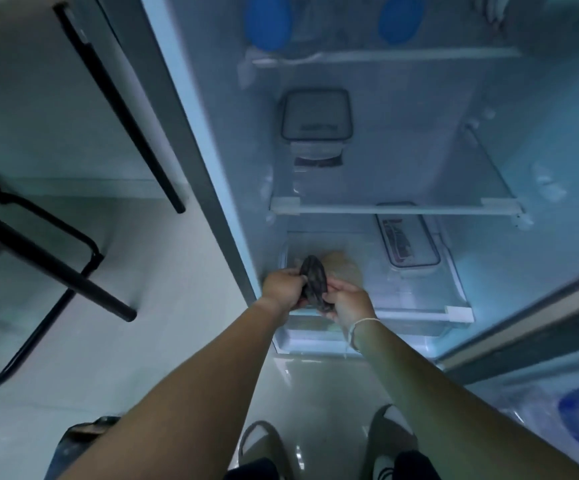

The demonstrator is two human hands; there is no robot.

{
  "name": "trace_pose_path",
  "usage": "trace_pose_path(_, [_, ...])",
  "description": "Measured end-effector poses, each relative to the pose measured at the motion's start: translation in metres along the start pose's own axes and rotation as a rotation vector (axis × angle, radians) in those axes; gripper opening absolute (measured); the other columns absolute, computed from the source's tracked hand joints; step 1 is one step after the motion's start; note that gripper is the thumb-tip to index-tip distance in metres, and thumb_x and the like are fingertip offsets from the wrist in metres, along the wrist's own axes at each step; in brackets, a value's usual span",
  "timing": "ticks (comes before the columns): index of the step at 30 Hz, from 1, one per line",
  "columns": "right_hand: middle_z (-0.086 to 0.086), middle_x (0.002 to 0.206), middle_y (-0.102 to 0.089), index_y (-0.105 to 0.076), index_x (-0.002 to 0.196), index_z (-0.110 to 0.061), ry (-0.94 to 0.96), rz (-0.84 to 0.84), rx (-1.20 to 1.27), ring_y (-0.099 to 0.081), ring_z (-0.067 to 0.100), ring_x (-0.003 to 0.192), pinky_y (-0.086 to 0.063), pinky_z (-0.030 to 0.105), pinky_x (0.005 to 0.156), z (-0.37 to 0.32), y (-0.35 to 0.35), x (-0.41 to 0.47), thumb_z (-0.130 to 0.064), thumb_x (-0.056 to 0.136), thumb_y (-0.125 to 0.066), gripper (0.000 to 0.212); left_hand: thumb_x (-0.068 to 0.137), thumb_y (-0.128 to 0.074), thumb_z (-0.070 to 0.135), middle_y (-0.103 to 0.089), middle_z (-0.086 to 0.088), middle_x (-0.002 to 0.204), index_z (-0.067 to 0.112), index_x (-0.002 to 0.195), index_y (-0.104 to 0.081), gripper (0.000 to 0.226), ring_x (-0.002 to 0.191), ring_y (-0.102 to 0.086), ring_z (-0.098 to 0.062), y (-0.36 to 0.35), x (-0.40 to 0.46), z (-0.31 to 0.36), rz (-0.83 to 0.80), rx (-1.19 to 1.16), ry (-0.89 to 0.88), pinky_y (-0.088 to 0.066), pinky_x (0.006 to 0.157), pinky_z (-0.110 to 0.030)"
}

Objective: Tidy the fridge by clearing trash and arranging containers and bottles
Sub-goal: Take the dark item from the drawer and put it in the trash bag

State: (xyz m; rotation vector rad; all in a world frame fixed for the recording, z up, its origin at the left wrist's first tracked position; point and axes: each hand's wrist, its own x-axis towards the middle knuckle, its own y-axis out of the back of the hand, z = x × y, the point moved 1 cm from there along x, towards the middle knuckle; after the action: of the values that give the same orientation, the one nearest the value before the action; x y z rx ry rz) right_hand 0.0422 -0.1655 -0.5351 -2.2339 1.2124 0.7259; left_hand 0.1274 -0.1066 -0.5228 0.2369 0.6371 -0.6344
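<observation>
We clutch a crumpled dark plastic bag [313, 284] between our left hand [282, 287] and right hand [350, 303] over the clear fridge drawer [419, 296].

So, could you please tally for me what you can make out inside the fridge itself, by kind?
Clear lidded containers: 2, one on the middle shelf, one lower right
Blue round items on the top shelf, blurred: 2
Dark crumpled bag, in the grip of both hands: 1
Pale round item behind the bag: 1
Total: 6
</observation>
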Motion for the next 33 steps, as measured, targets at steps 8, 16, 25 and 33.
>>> trace_pose_path(8, [0.021,0.123,-0.061,-0.054,0.125,0.005,0.039,-0.063,-0.173,-0.058,0.026,0.084,-0.052,0.043,0.075,0.017,-0.023,-0.083,0.021,0.084,-0.039,0.046,0.092,-0.04,-0.004,-0.059,-0.008,0.07,0.013,0.071,-0.058,0.032,0.046,-0.06,-0.011,0.052,-0.087,-0.009,0.006,0.046,-0.035,-0.05,0.039,-0.016])
trace_pose_path(16, [0.028,0.111,-0.062,-0.054,0.122,0.008,0.019,-0.22,-0.284,-0.055,0.03,0.091,-0.052,0.047,0.088,0.06,-0.084,-0.15,0.021,0.083,-0.037,0.044,0.091,-0.039,-0.002,-0.061,-0.007,0.076,0.014,0.076,-0.062,0.031,0.063,-0.055,-0.018,0.143,-0.142,-0.042,0.078,-0.033,-0.017,-0.05,0.061,-0.022])
trace_pose_path(25, [0.017,0.099,-0.058,-0.055,0.121,0.005,-0.04,-0.391,-0.351,-0.056,0.029,0.09,-0.051,0.036,0.071,0.127,-0.159,-0.195,0.02,0.083,-0.038,0.044,0.091,-0.041,-0.001,-0.063,-0.005,0.076,0.012,0.088,-0.061,0.024,0.063,-0.058,-0.018,0.245,-0.183,-0.088,0.251,-0.172,0.006,-0.048,0.058,-0.023])
trace_pose_path(33, [0.017,0.095,-0.061,-0.061,0.113,-0.004,-0.097,-0.471,-0.524,-0.059,0.029,0.089,-0.054,0.046,0.088,0.195,-0.203,-0.216,0.013,0.085,-0.042,0.038,0.09,-0.038,-0.004,-0.064,-0.008,0.075,0.009,0.093,-0.065,0.031,0.054,-0.063,-0.012,0.305,-0.214,-0.138,0.366,-0.263,0.081,-0.058,0.055,-0.027])
